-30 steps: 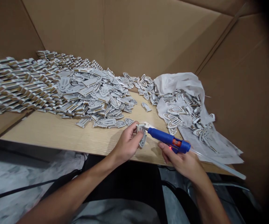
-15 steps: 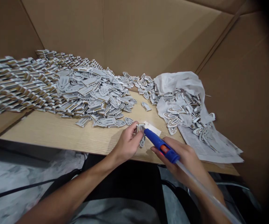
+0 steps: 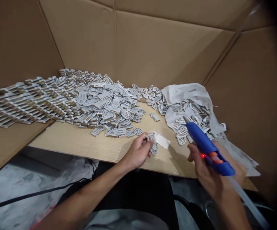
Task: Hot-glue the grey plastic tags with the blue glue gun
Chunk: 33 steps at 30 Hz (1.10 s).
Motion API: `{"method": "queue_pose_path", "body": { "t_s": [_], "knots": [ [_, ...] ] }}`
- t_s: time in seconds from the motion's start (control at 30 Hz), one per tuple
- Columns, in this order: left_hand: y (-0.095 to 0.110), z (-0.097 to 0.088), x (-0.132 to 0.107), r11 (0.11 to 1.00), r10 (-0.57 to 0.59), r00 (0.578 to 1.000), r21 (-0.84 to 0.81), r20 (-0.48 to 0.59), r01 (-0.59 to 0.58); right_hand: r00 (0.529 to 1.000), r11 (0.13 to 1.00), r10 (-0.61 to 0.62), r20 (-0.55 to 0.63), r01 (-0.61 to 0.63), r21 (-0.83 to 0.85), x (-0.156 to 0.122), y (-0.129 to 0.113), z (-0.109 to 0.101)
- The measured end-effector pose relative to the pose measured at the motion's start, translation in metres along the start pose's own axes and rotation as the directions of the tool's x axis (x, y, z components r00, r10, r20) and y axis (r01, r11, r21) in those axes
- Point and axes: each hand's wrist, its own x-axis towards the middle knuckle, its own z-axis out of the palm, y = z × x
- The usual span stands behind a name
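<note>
My left hand (image 3: 137, 152) pinches a small grey moulded piece (image 3: 152, 143) above the front of the wooden board (image 3: 85, 143). A white paper tag (image 3: 162, 140) lies on the board, touching or just beside that piece. My right hand (image 3: 211, 172) grips a blue hot glue gun (image 3: 208, 147), its nozzle pointing up and away, well to the right of the left hand. A translucent glue stick (image 3: 247, 201) runs from the gun's rear, and a red light glows on the gun.
A large heap of grey pieces (image 3: 109, 108) and stacked rows (image 3: 25, 103) cover the board's back and left. More pieces lie on a white plastic bag (image 3: 186, 107) and printed paper at right. Cardboard walls (image 3: 153, 51) surround the board. A black cable (image 3: 28, 191) crosses the floor below.
The view has tilted and shifted. My right hand has pulled the glue gun away from the grey piece, to the right, with the nozzle now pointing up and away. The left hand still holds the piece.
</note>
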Motion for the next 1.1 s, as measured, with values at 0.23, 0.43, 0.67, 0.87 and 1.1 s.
{"method": "queue_pose_path", "body": {
  "t_s": [0.23, 0.43, 0.67, 0.87, 1.1],
  "knots": [
    [0.091, -0.053, 0.006, 0.938, 0.131, 0.973, 0.341, -0.193, -0.059, 0.953, 0.952, 0.302, 0.014, -0.302, 0.051, 0.013, 0.022, -0.008],
    [0.160, -0.130, 0.048, 0.730, 0.259, 0.827, 0.661, -0.500, 0.171, 0.947, 0.949, 0.310, 0.085, -0.314, 0.033, 0.023, 0.030, -0.009],
    [0.155, -0.124, 0.090, 0.264, 0.608, 0.722, 0.942, -0.330, 0.208, 0.959, 0.968, 0.247, 0.140, -0.250, 0.006, 0.025, 0.040, 0.003],
    [0.097, -0.051, 0.055, 0.248, 0.331, 0.912, 0.910, 0.241, -0.331, 0.952, 0.984, 0.116, 0.283, -0.149, 0.097, 0.022, 0.054, 0.022],
    [0.044, -0.036, 0.041, 0.174, 0.118, 0.908, 0.892, 0.401, -0.417, 0.870, 0.995, 0.056, 0.489, -0.092, 0.049, 0.022, 0.046, 0.052]
  ]
}}
